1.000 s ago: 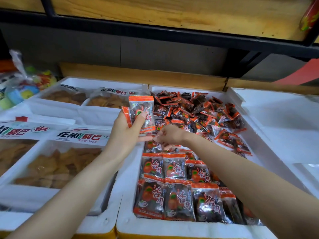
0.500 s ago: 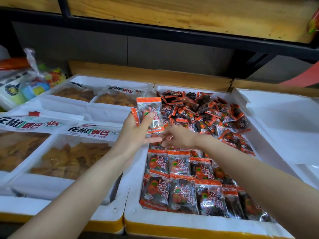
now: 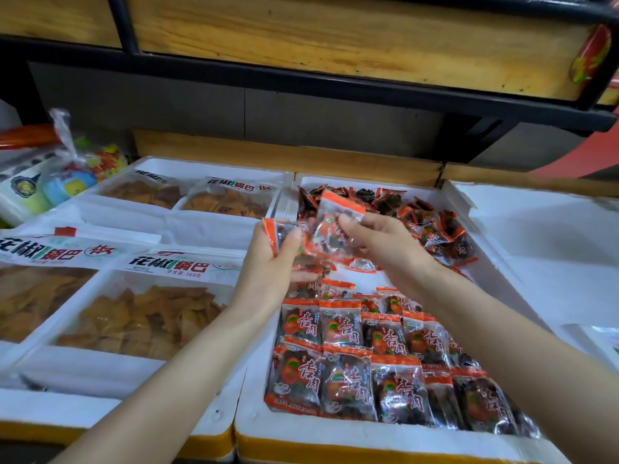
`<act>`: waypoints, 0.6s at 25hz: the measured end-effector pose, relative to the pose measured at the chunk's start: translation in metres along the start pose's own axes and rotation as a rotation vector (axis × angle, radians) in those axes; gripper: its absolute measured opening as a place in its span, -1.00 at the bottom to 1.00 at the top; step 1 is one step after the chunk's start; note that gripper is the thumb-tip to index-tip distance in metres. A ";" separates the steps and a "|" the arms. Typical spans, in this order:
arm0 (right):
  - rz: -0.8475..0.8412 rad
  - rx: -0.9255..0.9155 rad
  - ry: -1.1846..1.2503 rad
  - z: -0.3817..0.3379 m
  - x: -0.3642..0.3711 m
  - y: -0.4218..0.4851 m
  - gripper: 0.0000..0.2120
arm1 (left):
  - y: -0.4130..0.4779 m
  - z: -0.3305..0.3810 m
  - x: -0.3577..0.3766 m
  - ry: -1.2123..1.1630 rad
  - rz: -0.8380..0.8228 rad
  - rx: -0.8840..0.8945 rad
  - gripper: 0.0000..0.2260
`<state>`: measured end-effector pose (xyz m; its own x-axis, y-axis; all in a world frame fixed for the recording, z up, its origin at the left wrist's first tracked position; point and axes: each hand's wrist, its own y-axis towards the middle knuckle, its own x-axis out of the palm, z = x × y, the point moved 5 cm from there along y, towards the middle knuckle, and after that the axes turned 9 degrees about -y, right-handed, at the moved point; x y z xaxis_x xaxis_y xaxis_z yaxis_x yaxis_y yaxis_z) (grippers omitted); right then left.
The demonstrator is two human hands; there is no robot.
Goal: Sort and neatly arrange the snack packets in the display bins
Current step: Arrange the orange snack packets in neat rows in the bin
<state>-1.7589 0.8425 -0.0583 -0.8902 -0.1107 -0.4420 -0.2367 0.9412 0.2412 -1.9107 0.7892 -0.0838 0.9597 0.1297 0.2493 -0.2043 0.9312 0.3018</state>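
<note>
Snack packets (image 3: 338,229) pinched in right hand (image 3: 378,242), others gripped in left hand (image 3: 271,259), seemingly gathered for rows in the foam bin (image 3: 258,406).

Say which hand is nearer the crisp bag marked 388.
Left. The left hand, holding packets, is just right of the crisp bag; the right hand is further right, over the packet bin.

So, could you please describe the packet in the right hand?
The packet is a small clear plastic pouch with an orange sealed top strip and dark pieces inside. The right hand pinches it, thumb on its front, tilted above the white foam bin, beside the packets gripped by the left hand.
</note>
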 end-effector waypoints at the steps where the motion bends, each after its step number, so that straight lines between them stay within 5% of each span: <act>1: 0.062 0.039 -0.036 0.007 -0.010 0.005 -0.62 | 0.002 0.002 -0.003 0.006 0.027 0.017 -0.84; 3: 0.105 0.112 -0.171 0.026 -0.020 0.012 -0.69 | 0.006 0.006 -0.009 0.039 0.061 0.043 -0.81; 11: -0.207 0.335 -0.485 0.081 0.011 0.027 -0.83 | 0.003 0.004 -0.014 0.112 0.065 0.044 -0.74; 15: -0.302 0.343 -0.484 0.081 0.009 0.025 -0.78 | 0.002 -0.004 -0.015 0.119 0.068 0.028 -0.94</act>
<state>-1.7415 0.8914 -0.1265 -0.5101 -0.3049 -0.8042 -0.2398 0.9484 -0.2075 -1.9249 0.7903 -0.0903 0.9593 0.2329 0.1596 -0.2730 0.9094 0.3137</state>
